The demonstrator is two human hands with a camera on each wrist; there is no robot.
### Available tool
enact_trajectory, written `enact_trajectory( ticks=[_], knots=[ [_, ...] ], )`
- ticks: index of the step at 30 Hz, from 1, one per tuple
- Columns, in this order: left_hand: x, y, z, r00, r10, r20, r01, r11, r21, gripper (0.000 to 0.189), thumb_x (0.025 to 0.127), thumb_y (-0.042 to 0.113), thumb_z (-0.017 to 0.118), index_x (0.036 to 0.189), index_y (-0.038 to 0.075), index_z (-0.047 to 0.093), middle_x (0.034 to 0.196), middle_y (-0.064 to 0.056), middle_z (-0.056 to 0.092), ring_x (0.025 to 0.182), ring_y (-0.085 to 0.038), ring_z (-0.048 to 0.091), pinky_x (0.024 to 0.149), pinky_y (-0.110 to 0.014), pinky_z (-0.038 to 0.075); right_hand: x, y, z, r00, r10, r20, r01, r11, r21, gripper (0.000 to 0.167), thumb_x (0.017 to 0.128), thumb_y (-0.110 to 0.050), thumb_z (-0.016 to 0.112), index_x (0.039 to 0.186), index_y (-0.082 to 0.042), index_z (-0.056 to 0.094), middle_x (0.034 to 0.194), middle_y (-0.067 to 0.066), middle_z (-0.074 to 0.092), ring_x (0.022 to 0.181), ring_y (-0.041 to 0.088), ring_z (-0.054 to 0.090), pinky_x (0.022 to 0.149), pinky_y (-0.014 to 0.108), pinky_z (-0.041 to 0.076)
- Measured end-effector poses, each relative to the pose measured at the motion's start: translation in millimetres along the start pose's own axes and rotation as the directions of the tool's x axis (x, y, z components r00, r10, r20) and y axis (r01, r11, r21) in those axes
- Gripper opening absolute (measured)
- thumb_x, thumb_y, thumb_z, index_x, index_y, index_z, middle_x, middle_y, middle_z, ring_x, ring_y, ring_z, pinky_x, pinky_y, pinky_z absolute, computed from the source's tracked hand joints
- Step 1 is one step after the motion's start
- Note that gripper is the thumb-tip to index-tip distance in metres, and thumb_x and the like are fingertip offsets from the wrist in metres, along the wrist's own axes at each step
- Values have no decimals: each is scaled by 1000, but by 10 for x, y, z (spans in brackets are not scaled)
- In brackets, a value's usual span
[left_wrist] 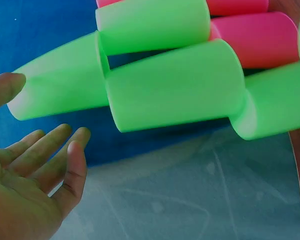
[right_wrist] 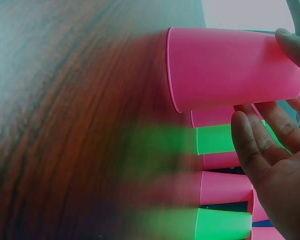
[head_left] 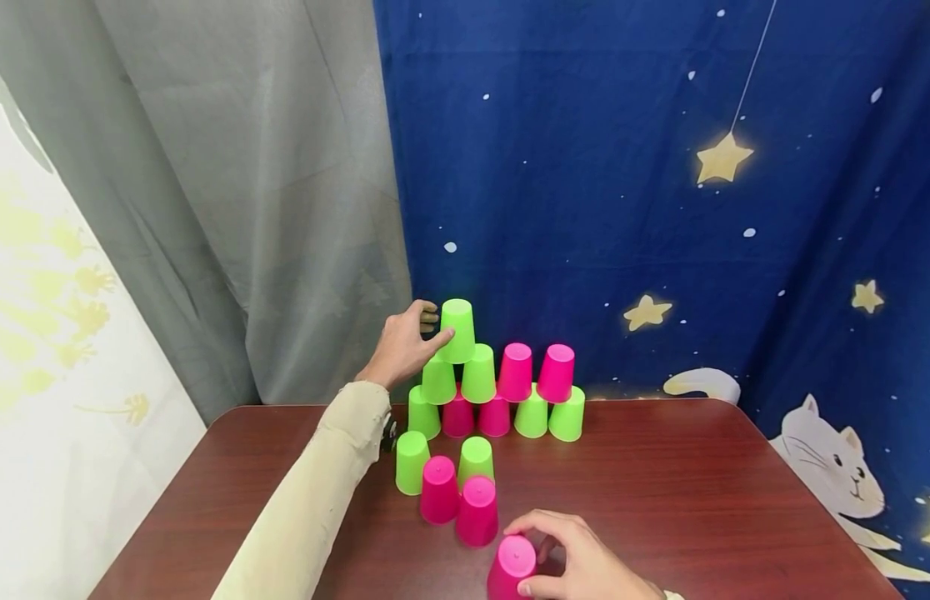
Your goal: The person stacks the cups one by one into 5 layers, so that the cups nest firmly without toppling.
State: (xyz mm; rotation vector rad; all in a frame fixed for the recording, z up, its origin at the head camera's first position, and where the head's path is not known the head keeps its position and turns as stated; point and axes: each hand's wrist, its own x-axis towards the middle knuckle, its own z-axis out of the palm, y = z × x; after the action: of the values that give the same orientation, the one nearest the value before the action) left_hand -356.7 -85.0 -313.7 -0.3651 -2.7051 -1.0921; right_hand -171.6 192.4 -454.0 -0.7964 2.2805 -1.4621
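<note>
A green cup [head_left: 457, 332] stands upside down at the top of a stack of cups at the back of the table. Beside it is my left hand [head_left: 407, 346], the thumb at the cup's near side. In the left wrist view the other fingers spread apart from that cup [left_wrist: 60, 80]. Low in the head view, my right hand [head_left: 585, 558] holds an upside-down pink cup [head_left: 512, 571] between thumb and fingers. The right wrist view shows this pink cup [right_wrist: 230, 70] close up; whether its rim touches the table I cannot tell.
Under the top cup sits a row of green and pink cups [head_left: 516, 372] on a lower row [head_left: 567, 414]. Several loose upside-down cups, among them a pink one [head_left: 477, 512] and a green one [head_left: 412, 462], stand between the hands on the brown table [head_left: 660, 492]. Curtains [head_left: 585, 208] hang behind.
</note>
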Motion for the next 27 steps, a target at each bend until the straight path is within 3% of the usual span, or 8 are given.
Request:
enact_trajectory(
  ticks=[5,13,19,27],
  knots=[
    [-130,-182,-60,999,-6,-31,6,1000,18,52,101,40,56,141,7,49,136,-14,63,124,-30,63,106,-49,50,26,-13,-5,1000,-25,4,25,1000,-13,43,86,-25,79,126,-19,62,107,-2,69,88,6,66,74,24,59],
    [-429,-471,-119,998,13,-61,-11,999,38,45,101,36,55,135,5,54,126,-14,68,118,-32,65,102,-52,51,65,5,-142,984,-164,-68,154,978,-139,46,85,-24,80,126,-26,61,110,-4,70,88,6,66,74,27,60],
    [-667,-662,-39,999,20,-51,-14,992,126,43,100,35,57,132,6,57,124,-12,69,113,-31,68,97,-50,54,132,-6,-239,974,-199,-105,180,969,-170,47,83,-24,82,125,-25,62,108,-4,71,88,7,66,72,26,58],
    [-1013,-811,81,996,67,-62,-56,986,159,36,96,31,64,124,9,62,118,-10,72,106,-27,70,92,-47,56,219,11,-328,966,-216,-142,182,959,-217,45,82,-29,83,123,-23,64,104,-3,72,87,5,66,72,26,58]
  ],
)
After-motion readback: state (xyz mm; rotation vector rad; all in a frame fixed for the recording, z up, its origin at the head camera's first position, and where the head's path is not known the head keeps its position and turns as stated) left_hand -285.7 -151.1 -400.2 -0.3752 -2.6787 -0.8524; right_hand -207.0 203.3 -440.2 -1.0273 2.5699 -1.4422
